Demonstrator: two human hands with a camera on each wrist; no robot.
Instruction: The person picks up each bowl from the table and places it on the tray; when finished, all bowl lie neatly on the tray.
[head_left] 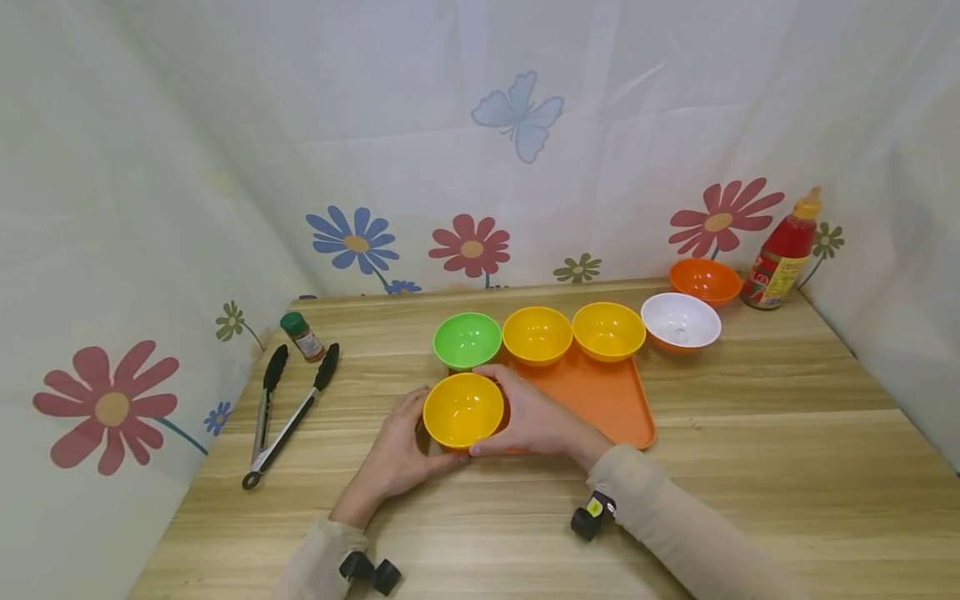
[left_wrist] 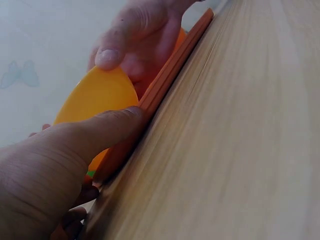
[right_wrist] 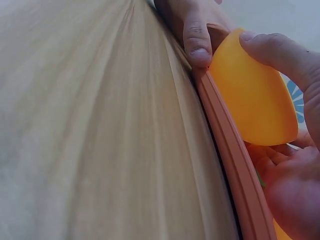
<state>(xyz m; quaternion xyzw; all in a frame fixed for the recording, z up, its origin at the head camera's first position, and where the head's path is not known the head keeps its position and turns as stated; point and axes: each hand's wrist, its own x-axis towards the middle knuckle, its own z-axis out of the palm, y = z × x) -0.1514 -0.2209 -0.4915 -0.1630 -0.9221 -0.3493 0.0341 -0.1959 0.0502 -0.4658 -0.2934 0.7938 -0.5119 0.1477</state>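
A yellow bowl [head_left: 463,410] sits at the near left part of the orange tray [head_left: 600,398]. My right hand [head_left: 528,414] grips this bowl from the right, thumb at its near side and fingers round the far side. At the tray's near left corner is my left hand [head_left: 401,446]; its thumb [left_wrist: 112,125] lies along the tray edge, close to the bowl, and the other fingers curl round the left side, partly hidden. Behind, a green bowl [head_left: 467,341] and two more yellow bowls, one in the middle [head_left: 537,335] and one rightward [head_left: 608,331], form a row along the tray's far edge.
Right of the row stand a white-lined bowl [head_left: 681,322], an orange bowl [head_left: 706,281] and a red sauce bottle [head_left: 782,254]. Black-tipped tongs [head_left: 288,425] lie spread at the left beside a green-capped spice jar [head_left: 302,337]. A flowered curtain [head_left: 420,150] encloses the wooden table [head_left: 750,483].
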